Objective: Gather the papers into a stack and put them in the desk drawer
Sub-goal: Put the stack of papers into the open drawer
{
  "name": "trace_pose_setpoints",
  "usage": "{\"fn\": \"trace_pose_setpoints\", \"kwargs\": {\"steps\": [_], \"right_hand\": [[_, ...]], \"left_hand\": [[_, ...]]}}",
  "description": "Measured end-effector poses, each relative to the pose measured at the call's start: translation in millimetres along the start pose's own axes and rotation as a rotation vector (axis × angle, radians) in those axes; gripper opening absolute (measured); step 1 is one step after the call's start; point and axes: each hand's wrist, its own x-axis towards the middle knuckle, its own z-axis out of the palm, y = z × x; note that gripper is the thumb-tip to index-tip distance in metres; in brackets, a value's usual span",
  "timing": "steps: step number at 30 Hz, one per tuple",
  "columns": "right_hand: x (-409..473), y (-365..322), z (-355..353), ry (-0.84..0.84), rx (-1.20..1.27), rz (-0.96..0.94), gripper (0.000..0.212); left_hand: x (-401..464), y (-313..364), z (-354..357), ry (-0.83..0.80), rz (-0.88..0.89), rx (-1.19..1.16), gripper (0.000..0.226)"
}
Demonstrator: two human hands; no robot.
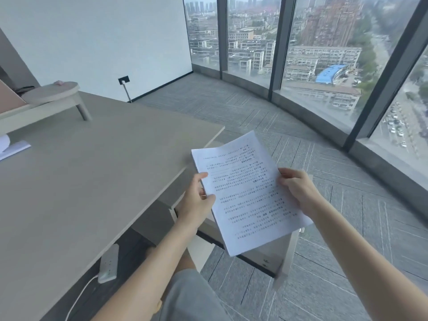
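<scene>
A stack of white printed papers [245, 193] is held in the air off the right edge of the beige desk [76, 181]. My left hand [196, 200] grips the stack's left edge, thumb on top. My right hand [296, 191] grips its right edge. Directly beneath the papers a desk drawer [268, 253] stands pulled open; the sheets hide most of its inside. The text on the top sheet faces away from me.
Another white sheet [11, 149] lies at the desk's far left edge beside a raised monitor stand [53, 93]. A white power strip [108, 262] with its cord lies on the floor under the desk. Grey carpet and floor-to-ceiling windows [312, 42] fill the right side.
</scene>
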Motion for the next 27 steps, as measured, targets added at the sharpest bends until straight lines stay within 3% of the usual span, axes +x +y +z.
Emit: {"fn": "trace_pose_setpoints", "kwargs": {"steps": [8,17,21,24,27], "right_hand": [[32.2,21.1,-16.3,-0.019,-0.064,0.026,0.030],[84.4,20.8,-3.0,-0.159,-0.310,0.028,0.026],[107.4,23.8,12.1,-0.181,-0.477,0.003,0.026],[121.2,32.8,25.0,-0.200,-0.616,-0.044,0.028],[130.2,44.1,37.1,-0.232,-0.702,-0.060,0.030]], "left_hand": [[14.7,-16.2,30.4,-0.067,-0.104,0.030,0.022],[29.2,-46.0,36.9,-0.133,-0.211,-0.025,0.026],[37.9,-50.5,41.4,-0.284,-0.231,0.128,0.030],[41.5,-52.1,49.6,-0.408,-0.162,0.382,0.028],[48.9,-64.2,58.9,-0.430,-0.057,0.623,0.024]]}}
